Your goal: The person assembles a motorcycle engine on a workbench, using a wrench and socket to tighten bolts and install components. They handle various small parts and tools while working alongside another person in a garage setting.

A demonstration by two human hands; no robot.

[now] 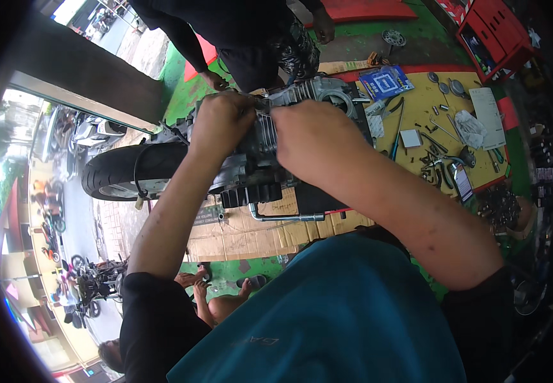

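A scooter engine (283, 99) with metal cooling fins lies in front of me, joined to a black-tyred wheel (129, 171) at its left. Both my hands are over the finned part. My left hand (221, 121) is closed, its fingers curled at the fins' left side. Just to the right, my right hand (311, 131) is also closed, knuckles up, and its fingertips are turned out of sight. Whatever either hand grips is hidden beneath the fingers. Below the engine, an L-shaped socket wrench (286, 217) rests on cardboard (244, 240).
Across the engine stands a person in black, one hand (214, 80) near its far side. A yellow-topped bench (423, 96) at right bears pliers, screwdrivers, bolts and a blue packet (386, 82). Another person sits low at lower left. A red tool cabinet (495, 38) stands far right.
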